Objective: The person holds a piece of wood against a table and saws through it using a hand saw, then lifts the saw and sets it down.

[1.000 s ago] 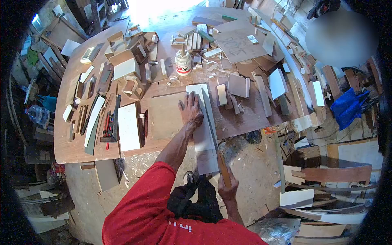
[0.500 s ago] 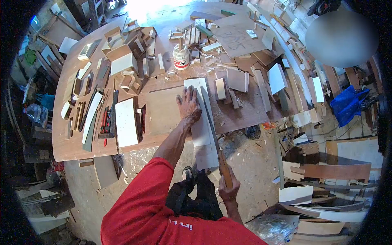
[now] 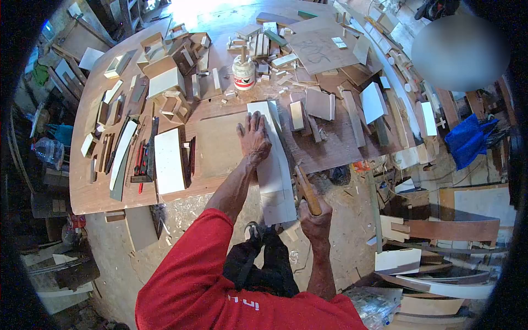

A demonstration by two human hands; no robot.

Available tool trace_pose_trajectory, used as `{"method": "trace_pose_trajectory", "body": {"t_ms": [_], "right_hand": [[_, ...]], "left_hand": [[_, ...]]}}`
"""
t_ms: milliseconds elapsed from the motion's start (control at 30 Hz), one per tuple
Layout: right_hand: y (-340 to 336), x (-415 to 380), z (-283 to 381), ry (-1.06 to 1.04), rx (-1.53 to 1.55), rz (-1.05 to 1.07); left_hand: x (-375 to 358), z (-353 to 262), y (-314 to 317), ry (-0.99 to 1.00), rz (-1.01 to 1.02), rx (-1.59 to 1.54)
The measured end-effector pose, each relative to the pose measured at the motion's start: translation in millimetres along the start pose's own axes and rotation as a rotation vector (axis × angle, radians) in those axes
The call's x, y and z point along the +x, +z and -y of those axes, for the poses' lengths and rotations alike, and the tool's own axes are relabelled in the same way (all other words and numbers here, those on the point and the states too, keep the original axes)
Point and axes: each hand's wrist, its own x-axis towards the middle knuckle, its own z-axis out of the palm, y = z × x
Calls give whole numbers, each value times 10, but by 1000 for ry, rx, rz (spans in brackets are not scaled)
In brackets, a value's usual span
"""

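Observation:
My left hand (image 3: 254, 137) lies flat with fingers spread on a long white board (image 3: 273, 184), pressing it against the workbench. The board's near end sticks out past the bench edge toward my body. At the board's right side, my right hand (image 3: 315, 219) is wrapped round the wooden handle of a handsaw (image 3: 308, 190). The saw points away from me along the board's right edge; its blade is thin and hard to make out. Under and left of the board is a flat brown panel (image 3: 217, 146).
On the workbench (image 3: 220, 190) stand a white glue tub (image 3: 243, 74), a white panel (image 3: 170, 162), red-handled tools (image 3: 143, 159) and several wood blocks and offcuts. Boards are stacked at the right near a blue bag (image 3: 470, 140). A blurred round patch covers the upper right.
My right hand and the saw have moved forward and to the right, and the handle has swung further from the board. My left hand stays on the board.

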Motion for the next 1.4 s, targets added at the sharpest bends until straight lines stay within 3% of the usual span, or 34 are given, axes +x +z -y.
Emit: {"method": "trace_pose_trajectory", "body": {"t_ms": [300, 433, 567, 667, 700, 767, 933, 1033, 1200, 1400], "right_hand": [[265, -314, -394, 36, 8, -21], [78, -750, -296, 36, 33, -53], [119, -630, -365, 8, -23, -85], [234, -188, -349, 151, -156, 112], [213, -231, -367, 147, -155, 104], [147, -537, -446, -51, -61, -30], [106, -482, -211, 90, -27, -20], [265, -191, -239, -20, -98, 7], [72, -765, -318, 27, -54, -59], [210, -380, -379, 27, -76, 21]], "left_hand": [[-35, -31, -79, 13, -58, -137], [-4, -15, -36, 8, -62, -123], [-19, -12, -32, 8, -41, -131], [-19, -8, -17, 12, -73, -91], [13, -22, -49, 18, -79, -92], [-14, -26, -93, 0, -13, -104], [-18, 13, 14, 13, -62, -104], [-25, 6, 43, 17, -72, -95], [10, -28, -36, -4, -65, -115], [25, 0, -28, 44, -125, -107]]}}
